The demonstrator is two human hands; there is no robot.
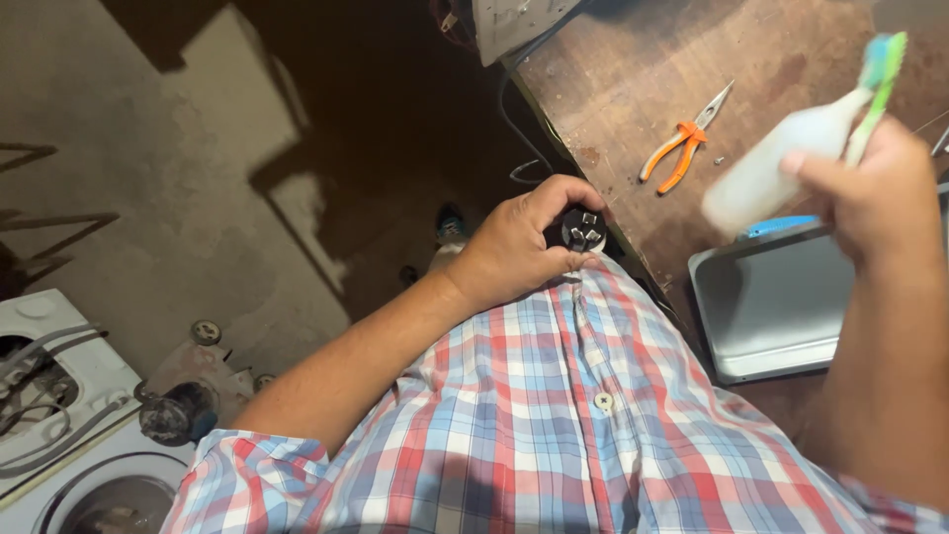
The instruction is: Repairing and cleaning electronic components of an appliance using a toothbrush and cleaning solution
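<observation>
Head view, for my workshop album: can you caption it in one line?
Left hand grips a black part; right hand holds a bottle and toothbrush over a tray.

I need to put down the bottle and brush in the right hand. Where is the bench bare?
Bare wood lies between the orange-handled pliers and the metal tray, and left of the pliers towards the bench edge. The tray's own floor is bare too. It is crowded at the near edge, where the left hand holds a black part.

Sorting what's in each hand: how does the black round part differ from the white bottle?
The black round part is dark, compact and sharp in view, cupped in the left hand against the shirt. The white bottle is pale, elongated and motion-blurred, raised in the right hand alongside a green toothbrush. Both are hand-held.
</observation>
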